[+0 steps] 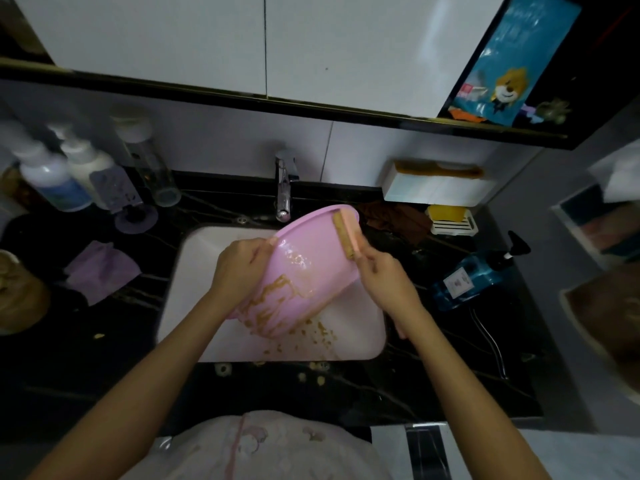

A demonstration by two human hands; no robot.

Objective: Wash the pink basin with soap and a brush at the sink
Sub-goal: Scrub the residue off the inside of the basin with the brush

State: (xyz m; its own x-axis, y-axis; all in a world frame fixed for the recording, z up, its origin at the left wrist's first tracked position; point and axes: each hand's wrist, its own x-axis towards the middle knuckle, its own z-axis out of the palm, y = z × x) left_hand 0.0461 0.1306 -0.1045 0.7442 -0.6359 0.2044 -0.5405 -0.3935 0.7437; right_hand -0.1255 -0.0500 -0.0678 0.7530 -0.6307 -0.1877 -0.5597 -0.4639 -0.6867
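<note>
A pink basin (304,265) is held tilted over the white sink (194,271), its inside streaked with brown grime. My left hand (239,265) grips its left rim. My right hand (381,278) holds a pink brush (346,233) whose brown bristles lie against the basin's upper right rim. Brown crumbs lie in the sink below the basin. A yellow soap bar (446,213) sits in a white dish at the back right.
A chrome tap (285,181) stands behind the sink. Bottles (52,174) crowd the back left of the black counter, with a purple cloth (100,271) beside the sink. A blue pump bottle (474,278) lies to the right. A white wall box (436,188) holds a comb.
</note>
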